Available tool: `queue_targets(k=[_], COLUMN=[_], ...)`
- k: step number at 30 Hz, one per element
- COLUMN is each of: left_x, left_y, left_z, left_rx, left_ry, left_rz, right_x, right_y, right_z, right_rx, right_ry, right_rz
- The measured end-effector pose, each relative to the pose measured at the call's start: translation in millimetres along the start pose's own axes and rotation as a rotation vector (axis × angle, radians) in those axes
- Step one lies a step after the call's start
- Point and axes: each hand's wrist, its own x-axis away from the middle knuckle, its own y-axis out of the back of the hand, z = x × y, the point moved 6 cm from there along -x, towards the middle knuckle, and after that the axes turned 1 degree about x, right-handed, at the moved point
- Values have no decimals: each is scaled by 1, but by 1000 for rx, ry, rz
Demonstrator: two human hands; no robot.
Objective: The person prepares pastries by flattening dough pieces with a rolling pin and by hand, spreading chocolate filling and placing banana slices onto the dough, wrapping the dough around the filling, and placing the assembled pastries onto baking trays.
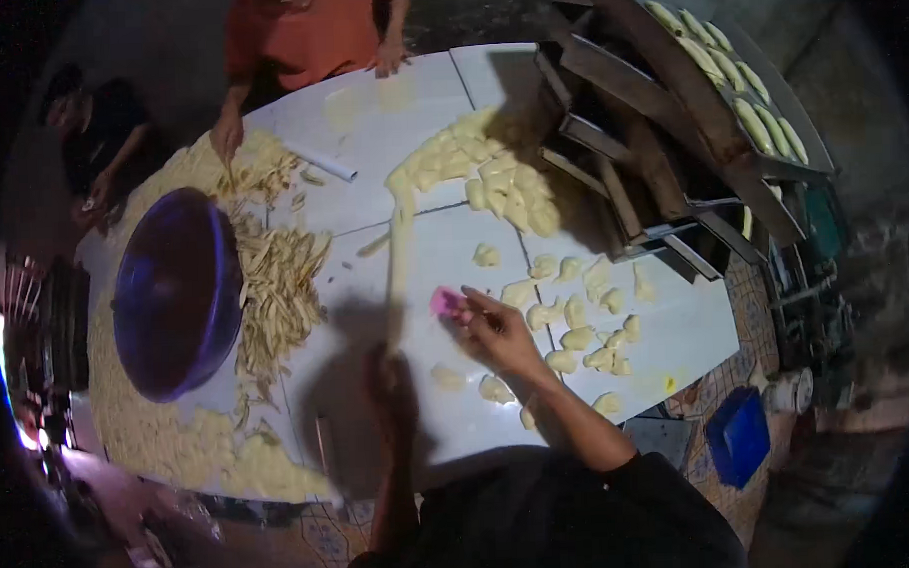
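Note:
A long strip of pale dough (401, 246) runs down the white tabletop from a larger mass of dough (460, 154). Its near end meets my left hand (390, 378), which is in shadow and closed around it. To the right of the strip, my right hand (496, 328) pinches a small pink scraper-like piece (445, 301), partly blurred. Separate lumps of dough (577, 338) lie scattered to the right of that hand. Another dough lump (448, 376) sits between my two hands.
A big purple basin (175, 294) stands at left beside piled thin strips (280, 290). Stacked metal racks (659, 127) crowd the right, with a tray of long dough pieces (738, 84) behind. An orange-shirted person (301, 39) works across the table; another person (99, 136) is at far left.

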Motion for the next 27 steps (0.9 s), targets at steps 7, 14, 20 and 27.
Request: queue_targets(k=[7,14,20,27], left_x=[70,116,124,142], left_y=[3,-5,10,29], left_z=[-26,18,26,22], left_rx=[156,464,500,569], left_ry=[-10,822,742,528], left_rz=[133,624,388,-220], right_x=[56,126,155,179], right_y=[-78,-43,1,25], right_z=[-36,3,2,49], right_rx=[-142,268,86,-310], right_ry=[-121,111,-23,187], right_rz=[87,98,-7,-187])
